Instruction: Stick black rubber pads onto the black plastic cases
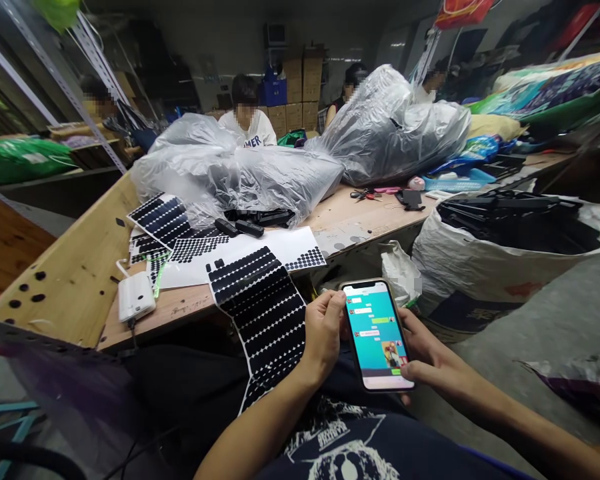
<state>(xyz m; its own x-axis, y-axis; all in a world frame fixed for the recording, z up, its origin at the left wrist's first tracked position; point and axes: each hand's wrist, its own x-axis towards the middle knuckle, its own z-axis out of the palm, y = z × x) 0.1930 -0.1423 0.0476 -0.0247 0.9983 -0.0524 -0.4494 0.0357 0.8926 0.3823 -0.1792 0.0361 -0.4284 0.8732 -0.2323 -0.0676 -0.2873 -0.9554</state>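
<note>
A smartphone [373, 333] with a chat on its lit screen is held above my lap. My left hand [325, 333] grips its left edge, the thumb by the upper corner. My right hand [425, 350] wraps its right side, with the thumb over the lower right of the screen. Beside my left forearm, a sheet of black round stickers [263, 313] hangs over the table edge toward my lap. More sticker sheets [163, 223] lie on the wooden table [185, 307], near small black plastic parts [250, 229].
Clear plastic bags [260, 177] of dark parts pile up across the table. A white power strip [136, 295] sits at the left corner. To my right stands a white woven sack [445, 273] full of black parts. Several people sit beyond the table; scissors [365, 195] lie farther right.
</note>
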